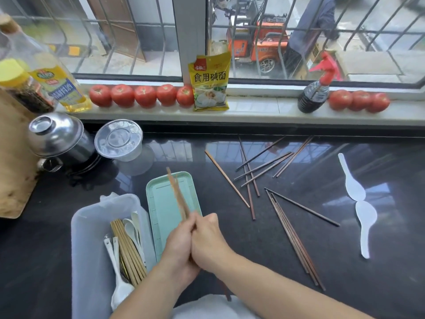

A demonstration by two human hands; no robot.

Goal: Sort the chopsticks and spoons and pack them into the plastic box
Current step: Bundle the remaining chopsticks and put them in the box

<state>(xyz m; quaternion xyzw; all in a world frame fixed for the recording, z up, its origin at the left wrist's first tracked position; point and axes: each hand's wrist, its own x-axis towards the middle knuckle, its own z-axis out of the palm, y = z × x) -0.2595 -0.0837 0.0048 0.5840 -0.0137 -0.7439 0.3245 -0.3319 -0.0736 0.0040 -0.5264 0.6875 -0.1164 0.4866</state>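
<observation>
Both my hands grip one bundle of brown chopsticks (178,196) above the green lid (158,203); my left hand (179,247) and my right hand (209,242) are pressed together around its lower part. The bundle points up and away, blurred. The translucent plastic box (89,245) at the lower left holds several light wooden chopsticks (126,249) and white spoons (119,284). Several dark chopsticks (264,166) lie scattered on the black counter to the right, and more (294,240) lie nearer. Two white rice paddles (358,203) lie at the far right.
A steel pot (59,139) and a clear round container (119,139) stand at the back left beside a wooden board (11,180). The sill carries tomatoes (142,95), oil bottles (57,86), a yellow bag (210,81) and a dark sauce bottle (312,97).
</observation>
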